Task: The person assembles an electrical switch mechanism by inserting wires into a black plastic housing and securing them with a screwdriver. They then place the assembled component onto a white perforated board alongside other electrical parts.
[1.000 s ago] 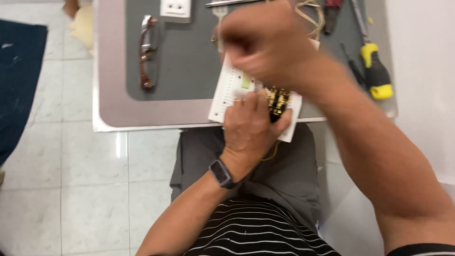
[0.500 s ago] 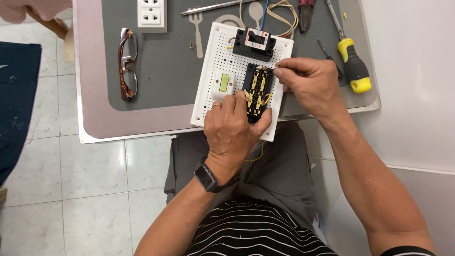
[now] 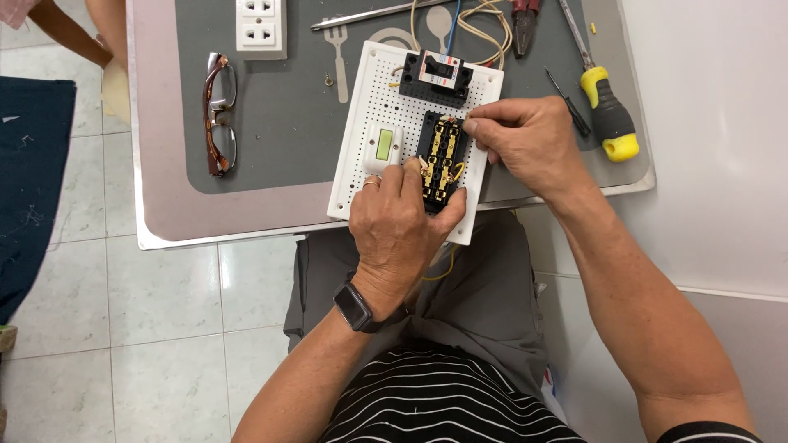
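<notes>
A white perforated board (image 3: 373,98) lies on the table's near edge, partly over my lap. It carries a black breaker block (image 3: 435,78), a white switch with a green face (image 3: 383,146) and a black socket body with brass contacts (image 3: 442,160). My left hand (image 3: 402,226) grips the lower end of the socket body between fingers and thumb. My right hand (image 3: 525,139) pinches at the socket's upper right corner with its fingertips. Yellow and blue wires (image 3: 472,20) run from the breaker to the back.
A yellow-handled screwdriver (image 3: 606,111) and a thin black one (image 3: 568,102) lie right of the board. Folded glasses (image 3: 219,115), a white double outlet (image 3: 261,26), a long metal rod (image 3: 386,12) and red pliers (image 3: 525,12) sit on the grey mat. Tiled floor is at left.
One second ago my right hand was raised and blurred above the board; it has come down onto the socket's upper right corner. My left hand keeps its hold.
</notes>
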